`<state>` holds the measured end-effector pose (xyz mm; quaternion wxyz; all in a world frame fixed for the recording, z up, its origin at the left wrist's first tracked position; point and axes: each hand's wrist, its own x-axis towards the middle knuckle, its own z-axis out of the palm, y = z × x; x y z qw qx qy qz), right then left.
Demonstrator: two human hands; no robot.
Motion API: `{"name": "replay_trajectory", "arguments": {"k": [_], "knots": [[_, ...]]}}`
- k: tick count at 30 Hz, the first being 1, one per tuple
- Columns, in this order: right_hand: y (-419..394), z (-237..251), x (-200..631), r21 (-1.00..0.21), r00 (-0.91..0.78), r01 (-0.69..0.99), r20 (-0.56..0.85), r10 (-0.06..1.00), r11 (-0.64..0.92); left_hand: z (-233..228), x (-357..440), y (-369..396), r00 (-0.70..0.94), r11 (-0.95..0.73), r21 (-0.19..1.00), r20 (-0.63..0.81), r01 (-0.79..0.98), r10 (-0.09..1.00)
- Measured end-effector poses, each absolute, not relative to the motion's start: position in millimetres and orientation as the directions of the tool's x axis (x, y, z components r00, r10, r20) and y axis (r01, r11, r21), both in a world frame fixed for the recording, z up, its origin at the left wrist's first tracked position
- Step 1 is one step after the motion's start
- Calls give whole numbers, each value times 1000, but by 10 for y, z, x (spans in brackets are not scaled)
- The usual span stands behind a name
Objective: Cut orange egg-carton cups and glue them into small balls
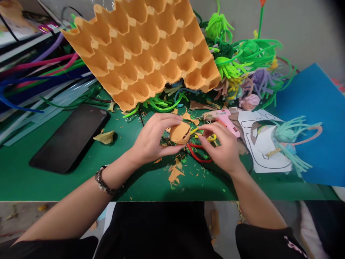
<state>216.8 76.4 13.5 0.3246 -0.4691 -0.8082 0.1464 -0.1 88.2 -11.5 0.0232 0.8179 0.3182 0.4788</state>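
Observation:
My left hand [153,138] is closed around a small orange cup cut from an egg tray [180,133], with thumb below and fingers above. A dark slit shows on the cup's right side. Just to the right, my right hand [222,145] has its fingers curled in a loose pinch. Something small and orange shows at its thumb tip, too small to make out. A yellow strip [194,130] lies by the index fingertip. Under the hands, a red loop [199,154], perhaps a scissors handle, is partly hidden. Orange scraps [175,174] are scattered below the cup.
Behind my hands leans a big orange egg tray [151,46]. A black phone [70,138] and a cut cup piece [104,137] lie left. On the right are a pink glue gun [228,121], white paper [272,163], yarn tassels [287,131] and a blue sheet [318,108].

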Motion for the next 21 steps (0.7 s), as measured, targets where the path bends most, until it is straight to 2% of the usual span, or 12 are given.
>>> {"name": "replay_trajectory", "arguments": {"k": [3,6,13,21], "knots": [[701,141,2102,-699,-275,518,411,870,493,-135,44,858,364,-816,325,772,478,521],[662,140,2065,-743,-280,472,384,880,474,-149,75,840,387,-829,321,768,459,511],[631,156,2054,-728,-252,496,401,881,473,-144,106,835,415,-835,266,770,482,485],[643,181,2060,-662,-296,503,472,831,555,-143,126,836,429,-853,269,772,447,469]]}}
